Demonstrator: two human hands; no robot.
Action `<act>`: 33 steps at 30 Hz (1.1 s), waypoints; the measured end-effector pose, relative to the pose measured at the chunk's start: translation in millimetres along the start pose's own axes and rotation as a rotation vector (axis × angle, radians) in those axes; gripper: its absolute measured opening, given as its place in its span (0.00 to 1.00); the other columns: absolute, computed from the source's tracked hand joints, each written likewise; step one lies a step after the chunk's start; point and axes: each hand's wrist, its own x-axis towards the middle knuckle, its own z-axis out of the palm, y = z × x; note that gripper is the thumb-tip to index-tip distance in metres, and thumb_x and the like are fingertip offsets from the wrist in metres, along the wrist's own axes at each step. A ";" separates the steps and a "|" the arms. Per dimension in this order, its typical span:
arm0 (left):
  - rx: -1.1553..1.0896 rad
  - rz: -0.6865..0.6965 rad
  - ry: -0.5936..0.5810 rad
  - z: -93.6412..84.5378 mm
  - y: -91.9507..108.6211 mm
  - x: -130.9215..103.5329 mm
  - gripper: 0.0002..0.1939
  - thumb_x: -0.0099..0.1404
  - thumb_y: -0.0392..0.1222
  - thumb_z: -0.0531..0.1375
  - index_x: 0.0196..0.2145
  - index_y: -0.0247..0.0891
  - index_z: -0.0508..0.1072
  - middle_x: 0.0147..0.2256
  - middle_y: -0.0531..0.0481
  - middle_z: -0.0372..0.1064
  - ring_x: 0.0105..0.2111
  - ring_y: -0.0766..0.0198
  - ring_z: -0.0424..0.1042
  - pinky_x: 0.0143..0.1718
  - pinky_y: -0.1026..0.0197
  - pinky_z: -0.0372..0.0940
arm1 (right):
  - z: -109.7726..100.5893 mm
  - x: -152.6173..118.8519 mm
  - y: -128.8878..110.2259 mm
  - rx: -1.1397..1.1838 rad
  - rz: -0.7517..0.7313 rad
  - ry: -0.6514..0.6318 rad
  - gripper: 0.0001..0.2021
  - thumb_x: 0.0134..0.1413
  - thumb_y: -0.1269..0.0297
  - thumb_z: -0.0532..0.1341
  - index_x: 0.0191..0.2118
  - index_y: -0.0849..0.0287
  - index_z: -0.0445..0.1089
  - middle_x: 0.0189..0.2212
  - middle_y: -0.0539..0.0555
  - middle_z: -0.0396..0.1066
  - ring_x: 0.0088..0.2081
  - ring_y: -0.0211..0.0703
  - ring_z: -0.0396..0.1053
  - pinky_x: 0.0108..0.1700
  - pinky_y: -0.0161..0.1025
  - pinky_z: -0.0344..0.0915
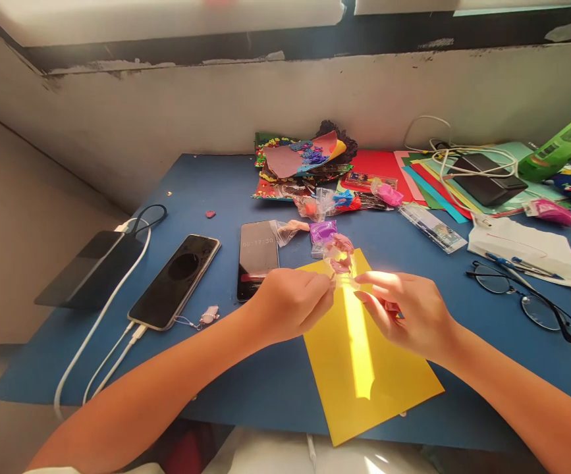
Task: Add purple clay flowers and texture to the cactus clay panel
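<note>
A small clear plastic bag [342, 257] with pinkish clay in it is held up over the yellow sheet [379, 388]. My left hand [295, 304] is closed, pinching the bag's lower left edge. On the other side my right hand [408, 313] has its thumb and forefinger at the bag's right edge; something small and reddish shows under its curled fingers, too hidden to name. A strip of sunlight crosses the sheet below the bag. Just behind the bag lie a purple clay packet [323, 232] and a peach clay packet [292, 228].
Two phones [175, 282] [257, 253] and a black device [95, 263] with white cables lie left. Glasses [522, 296], pens and white paper [522, 240] are right. Behind are coloured sheets [374, 164], decorated pieces [299, 161], a black box [487, 179] and a green bottle [564, 141].
</note>
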 end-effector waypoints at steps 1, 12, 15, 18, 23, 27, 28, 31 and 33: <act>-0.025 -0.006 -0.009 0.8 -1.1 -0.6 0.19 0.71 0.34 0.45 0.21 0.39 0.58 0.14 0.57 0.58 0.15 0.70 0.55 0.18 0.65 0.48 | 0.5 -0.4 0.7 0.025 0.017 -0.007 0.04 0.63 0.68 0.56 0.42 0.60 0.64 0.13 0.40 0.61 0.14 0.29 0.54 0.21 0.28 0.54; -0.351 -0.084 -0.228 -6.3 -0.3 4.1 0.21 0.71 0.35 0.46 0.19 0.38 0.55 0.14 0.59 0.51 0.16 0.72 0.52 0.18 0.67 0.49 | -1.4 -0.8 -7.5 0.231 0.160 -0.080 0.04 0.63 0.68 0.55 0.35 0.57 0.60 0.13 0.38 0.54 0.14 0.27 0.48 0.18 0.26 0.49; -0.117 0.060 -0.117 1.1 11.9 -2.0 0.19 0.69 0.34 0.47 0.20 0.38 0.60 0.15 0.57 0.58 0.16 0.70 0.55 0.19 0.63 0.49 | 0.2 -1.5 -8.2 -0.061 0.035 0.050 0.05 0.62 0.71 0.56 0.33 0.57 0.61 0.12 0.38 0.53 0.15 0.29 0.49 0.20 0.28 0.51; 0.082 0.137 -0.003 5.8 20.3 -7.1 0.18 0.67 0.32 0.48 0.20 0.37 0.62 0.15 0.56 0.61 0.16 0.69 0.58 0.19 0.62 0.48 | -0.8 -0.4 -5.5 -0.329 -0.178 0.040 0.11 0.61 0.70 0.56 0.26 0.57 0.61 0.11 0.42 0.55 0.15 0.32 0.50 0.21 0.32 0.50; 0.051 0.010 -0.005 0.6 3.0 -2.3 0.20 0.69 0.34 0.48 0.18 0.38 0.60 0.14 0.56 0.59 0.14 0.71 0.55 0.18 0.64 0.47 | -5.5 3.5 1.7 -0.402 -0.164 -0.016 0.13 0.64 0.63 0.56 0.28 0.60 0.68 0.12 0.43 0.57 0.15 0.32 0.52 0.22 0.33 0.50; -0.055 0.005 -0.060 1.2 -11.9 0.4 0.20 0.69 0.34 0.47 0.19 0.38 0.60 0.13 0.57 0.58 0.14 0.71 0.55 0.18 0.65 0.47 | 0.9 -1.6 2.3 -0.231 -0.036 -0.016 0.11 0.65 0.63 0.54 0.43 0.65 0.70 0.12 0.42 0.58 0.15 0.31 0.54 0.22 0.32 0.50; -0.082 0.015 -0.081 2.5 -12.4 0.0 0.20 0.69 0.34 0.47 0.19 0.38 0.60 0.14 0.57 0.58 0.15 0.71 0.56 0.19 0.65 0.47 | 3.3 -3.5 1.7 -0.201 -0.017 -0.016 0.10 0.64 0.64 0.55 0.42 0.64 0.70 0.12 0.42 0.58 0.15 0.31 0.54 0.22 0.32 0.50; -0.097 0.012 -0.082 6.0 -9.1 -1.7 0.20 0.69 0.35 0.47 0.19 0.38 0.60 0.14 0.57 0.58 0.15 0.70 0.56 0.19 0.64 0.47 | 8.5 -7.1 -0.9 -0.088 0.021 -0.007 0.07 0.63 0.66 0.56 0.37 0.62 0.70 0.12 0.42 0.57 0.15 0.31 0.54 0.22 0.31 0.50; -0.082 -0.029 -0.040 6.7 -5.8 -2.2 0.19 0.69 0.35 0.48 0.19 0.38 0.60 0.14 0.57 0.57 0.15 0.70 0.55 0.19 0.64 0.47 | 9.4 -6.5 -2.9 0.013 0.040 0.008 0.07 0.62 0.66 0.57 0.34 0.61 0.69 0.12 0.41 0.56 0.15 0.30 0.53 0.22 0.29 0.52</act>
